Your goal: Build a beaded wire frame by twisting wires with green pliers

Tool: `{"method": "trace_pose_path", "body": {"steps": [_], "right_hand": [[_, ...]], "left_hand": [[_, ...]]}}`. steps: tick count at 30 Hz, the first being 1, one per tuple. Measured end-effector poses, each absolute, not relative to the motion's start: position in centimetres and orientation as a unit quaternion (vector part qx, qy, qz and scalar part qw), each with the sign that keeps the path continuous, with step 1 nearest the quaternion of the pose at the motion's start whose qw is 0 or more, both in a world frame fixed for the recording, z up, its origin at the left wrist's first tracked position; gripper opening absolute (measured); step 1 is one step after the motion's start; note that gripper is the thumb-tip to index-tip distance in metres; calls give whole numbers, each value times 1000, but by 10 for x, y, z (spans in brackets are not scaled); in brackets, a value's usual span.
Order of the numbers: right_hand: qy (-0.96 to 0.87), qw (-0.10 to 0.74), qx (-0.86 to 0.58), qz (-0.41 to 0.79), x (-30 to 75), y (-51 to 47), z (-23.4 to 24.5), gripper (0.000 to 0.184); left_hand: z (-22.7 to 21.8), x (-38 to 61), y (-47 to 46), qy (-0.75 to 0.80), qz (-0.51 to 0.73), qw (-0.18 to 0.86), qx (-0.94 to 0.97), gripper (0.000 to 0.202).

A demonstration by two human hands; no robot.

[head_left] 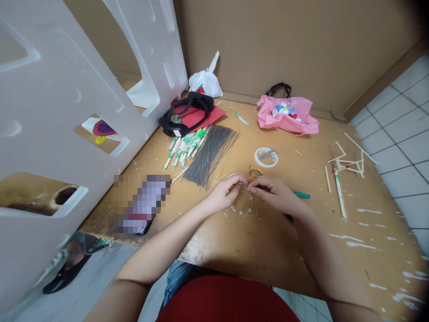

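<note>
Both hands meet over the middle of the wooden table (301, 241). My left hand (225, 191) is closed in a pinch, and so is my right hand (273, 192). Between their fingertips runs a thin clear thread with small beads (244, 209) that hangs down onto the table. Just beyond the fingertips lies a small pile of coloured rubber bands (254, 172). A teal-handled tool (302, 195) pokes out from behind my right hand.
A bundle of thin grey wires (211, 154) and wrapped chopsticks (184, 150) lie left of centre. A tape roll (266, 157), a pink bag (288, 115), a white bag (206, 81), black goggles (184, 115) on red paper and a stick frame (346, 164) surround them. A white foam panel (60, 116) stands left.
</note>
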State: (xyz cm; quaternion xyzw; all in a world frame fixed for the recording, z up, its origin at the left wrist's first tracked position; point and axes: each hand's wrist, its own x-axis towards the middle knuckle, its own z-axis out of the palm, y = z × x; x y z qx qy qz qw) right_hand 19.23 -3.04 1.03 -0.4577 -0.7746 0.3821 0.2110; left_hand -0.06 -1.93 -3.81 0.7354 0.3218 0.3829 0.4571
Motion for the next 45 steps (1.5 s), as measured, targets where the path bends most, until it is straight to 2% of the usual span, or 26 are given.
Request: {"method": "trace_pose_path", "body": {"steps": [3,9,12,15,18,22,28,37,41,45], "right_hand": [[-757,221,-465,403,190,-30,9,24],[-677,280,-514,446,188,-29,0,28],[-638,319,-552,431,190,-27,-8,41],[-625,252,-588,447,190,-27,-14,55],[-633,208,-559,494,185,-28,-20,47],[-617,250,-515,540,179,-27,-22,35],[-590,251,-528,557,181,-28,-13,33],[-592,259,-549,531,183,-28,-6,30],[-609,259,-552,507,185,-29,-5,29],[-623,250,-558,487,184,-31,-3,27]], "left_hand": [[-37,0,-22,343,365,506,702,13],[-40,3,-23,383,386,556,628,24],[-40,3,-19,420,418,565,575,29],[-39,0,-14,440,433,591,520,33],[-38,-1,-12,442,442,606,492,34],[-36,-1,-14,432,456,609,484,33],[-37,-2,-13,435,487,575,493,30],[-38,-2,-11,350,471,662,467,30],[-37,-3,-11,342,471,623,522,25],[-36,-3,-16,373,462,528,607,23]]}}
